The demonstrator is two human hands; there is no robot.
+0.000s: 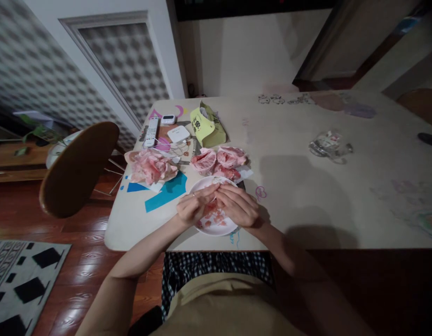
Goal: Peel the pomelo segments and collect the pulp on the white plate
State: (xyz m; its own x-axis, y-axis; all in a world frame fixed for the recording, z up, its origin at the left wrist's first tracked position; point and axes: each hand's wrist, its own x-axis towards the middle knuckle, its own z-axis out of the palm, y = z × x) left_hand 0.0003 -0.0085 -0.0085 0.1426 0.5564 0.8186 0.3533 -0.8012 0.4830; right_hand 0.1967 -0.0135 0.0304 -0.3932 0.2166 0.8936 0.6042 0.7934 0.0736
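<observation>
Both hands meet over a white plate (pixel 216 227) near the table's front edge. My left hand (pixel 194 206) and my right hand (pixel 238 204) are closed together on a pink pomelo segment (pixel 213 206), fingertips touching above it. Small pink pulp pieces (pixel 216 218) lie on the plate under the hands. Behind the plate sit peeled pomelo segments (pixel 219 161). Left of them lies a pile of pink pomelo peel and membrane (pixel 151 167) on paper.
A yellow-green tissue pack (pixel 206 125), a remote control (pixel 152 131), a small white device (pixel 178 134) and blue paper scraps (pixel 166 193) lie at the table's left. Crumpled clear plastic (pixel 328 144) rests to the right. A brown chair (pixel 77 168) stands left of the table.
</observation>
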